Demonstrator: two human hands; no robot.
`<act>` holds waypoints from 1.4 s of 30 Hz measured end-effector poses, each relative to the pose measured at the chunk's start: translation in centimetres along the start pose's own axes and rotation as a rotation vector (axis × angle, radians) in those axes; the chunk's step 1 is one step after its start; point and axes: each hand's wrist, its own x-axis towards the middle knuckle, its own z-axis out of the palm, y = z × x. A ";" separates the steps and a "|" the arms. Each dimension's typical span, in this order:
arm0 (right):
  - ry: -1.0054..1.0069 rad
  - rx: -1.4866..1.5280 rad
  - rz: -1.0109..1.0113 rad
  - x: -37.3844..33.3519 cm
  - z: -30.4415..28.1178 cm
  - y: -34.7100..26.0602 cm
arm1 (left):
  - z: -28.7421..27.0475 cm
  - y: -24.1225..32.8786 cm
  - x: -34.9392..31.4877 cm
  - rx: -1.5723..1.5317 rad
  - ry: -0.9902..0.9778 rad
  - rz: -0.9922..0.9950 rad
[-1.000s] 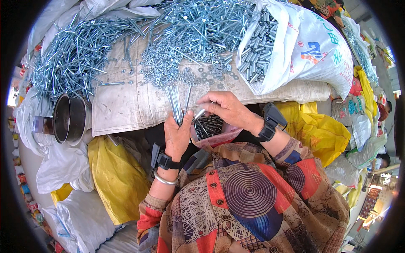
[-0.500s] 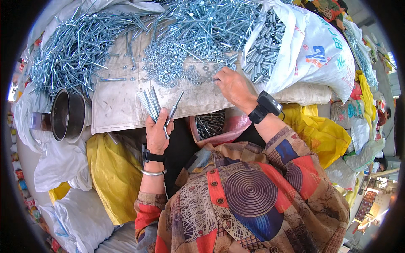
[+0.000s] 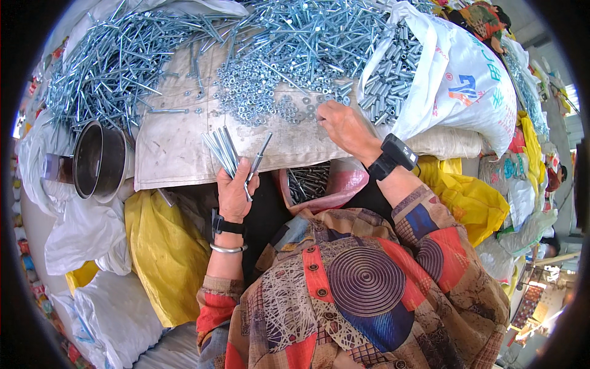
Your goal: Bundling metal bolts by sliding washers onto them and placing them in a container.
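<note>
My left hand (image 3: 233, 198) is closed around a fanned bundle of long silver bolts (image 3: 221, 149). One bolt with a thicker sleeve (image 3: 263, 147) stands apart from the bundle, angled to the right in the same grip. My right hand (image 3: 347, 130) rests low over the cloth by a few flat washers (image 3: 309, 100), thumb and fingers pinched together; anything between the fingertips is hidden. Left of the washers spreads a heap of small nuts (image 3: 243, 92). Metal sleeves (image 3: 388, 80) spill from the mouth of a white sack (image 3: 464, 80), just beyond my right hand.
Long bolts (image 3: 107, 67) are piled at the far left and along the back of the beige cloth (image 3: 178, 150). A dark round pan (image 3: 98, 163) stands at the left edge. Below the front edge sits a pink bag (image 3: 344, 181) of dark metal parts. Yellow sacks (image 3: 163, 258) flank me.
The view has shifted slightly. Both hands keep nearly the same pose and place, the left still around the bolts and the right still pinched by the washers.
</note>
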 end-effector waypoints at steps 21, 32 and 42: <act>-0.120 0.089 -0.020 3.1 2.8 -2.0 | 0.0 -0.7 0.2 0.083 -0.060 0.083; -0.102 0.953 0.309 1.7 2.1 -3.3 | 1.8 -0.3 0.0 0.389 0.050 0.075; 0.168 0.460 0.021 0.4 1.3 -6.0 | 2.5 -0.6 0.0 0.551 0.112 0.141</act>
